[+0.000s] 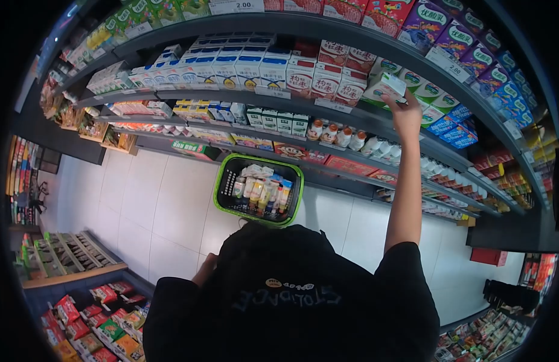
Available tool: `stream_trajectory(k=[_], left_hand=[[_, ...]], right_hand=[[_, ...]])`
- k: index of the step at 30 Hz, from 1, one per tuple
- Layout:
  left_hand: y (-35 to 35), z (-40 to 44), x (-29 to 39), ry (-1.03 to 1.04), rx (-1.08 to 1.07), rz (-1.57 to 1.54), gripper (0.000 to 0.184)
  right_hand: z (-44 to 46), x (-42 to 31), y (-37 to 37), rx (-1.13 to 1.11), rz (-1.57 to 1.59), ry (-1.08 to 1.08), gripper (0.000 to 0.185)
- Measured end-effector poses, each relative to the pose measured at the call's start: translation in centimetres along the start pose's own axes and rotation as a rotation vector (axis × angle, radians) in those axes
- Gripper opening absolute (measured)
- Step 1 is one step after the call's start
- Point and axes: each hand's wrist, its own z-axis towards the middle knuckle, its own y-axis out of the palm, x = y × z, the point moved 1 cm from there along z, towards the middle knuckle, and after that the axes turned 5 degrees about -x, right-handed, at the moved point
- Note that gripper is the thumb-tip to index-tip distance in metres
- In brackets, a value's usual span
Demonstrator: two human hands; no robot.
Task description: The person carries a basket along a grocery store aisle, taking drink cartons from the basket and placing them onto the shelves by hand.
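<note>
My right hand (pixel 405 114) reaches up to the shelf, its thumb and fingers closed on a small green-and-white drink carton (pixel 393 83). The carton is at the front of a row of similar green-and-white cartons (pixel 415 84). Red-and-white cartons (pixel 323 78) stand just left of it. My left hand (pixel 207 265) shows only in part beside my black shirt, its fingers hidden. In front of my body is a black shopping basket with a green rim (pixel 218 187). Several bottles and packs (pixel 261 190) lie in the basket.
Curved-looking shelves of milk cartons (pixel 243 69) and small bottles (pixel 340 134) span the front. Purple cartons (pixel 427 21) sit higher right. Pale floor tiles (pixel 171 199) lie below. Behind me at left is a display of red packets (pixel 80 320); another display (pixel 485 335) stands at right.
</note>
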Motion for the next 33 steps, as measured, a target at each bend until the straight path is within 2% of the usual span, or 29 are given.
stream_trajectory(k=[3,7,10,13,16,21,25,26,28,29,30,31,32,33], left_hand=[[1.3,-1.2,1.2,0.044,-0.069,0.008,0.051],[1.7,-2.2,4.6,0.120,-0.128,0.030,0.050],[1.3,-2.4,6.0,0.146,-0.162,0.065,0.048],[1.0,-2.5,6.6,0.162,-0.190,0.103,0.047],[0.7,-2.4,7.2,0.180,-0.219,0.149,0.046],[-1.0,-1.9,6.2,0.194,-0.282,0.266,0.045],[-2.4,-0.1,6.4,0.209,-0.346,0.349,0.044],[-2.7,0.6,6.4,0.218,-0.368,0.377,0.043],[-3.1,2.4,6.4,0.253,-0.419,0.454,0.043],[-3.3,3.7,6.2,0.279,-0.449,0.476,0.043],[-3.6,4.4,6.4,0.272,-0.489,0.365,0.040],[-4.3,4.6,6.8,0.264,-0.528,0.252,0.041],[-4.7,3.9,8.1,0.109,-0.442,0.099,0.037],[-4.5,5.6,8.1,0.108,-0.462,0.104,0.037]], right_hand=[[0.1,1.0,0.1,-0.043,-0.124,-0.028,0.054],[-0.1,3.0,1.8,-0.032,-0.118,-0.062,0.057],[-0.2,2.9,2.3,0.013,-0.209,-0.046,0.057],[-0.8,1.7,2.1,-0.057,-0.324,0.053,0.048],[-0.8,3.1,2.5,0.056,-0.387,-0.048,0.045],[-1.2,3.2,2.8,0.078,-0.464,-0.039,0.045],[-2.9,2.6,4.3,0.355,-0.612,-0.199,0.043],[-4.0,2.0,5.0,0.349,-0.624,-0.190,0.043],[-7.5,0.8,6.8,0.648,-0.432,-0.331,0.038],[-9.3,0.7,8.3,0.618,-0.338,-0.297,0.036],[-11.8,1.2,10.0,0.587,-0.249,-0.259,0.035],[-14.8,2.6,12.1,0.499,-0.143,-0.096,0.030],[-18.0,4.8,14.6,0.412,-0.036,0.065,0.025],[-21.6,7.6,17.5,0.328,0.024,0.197,0.020]])
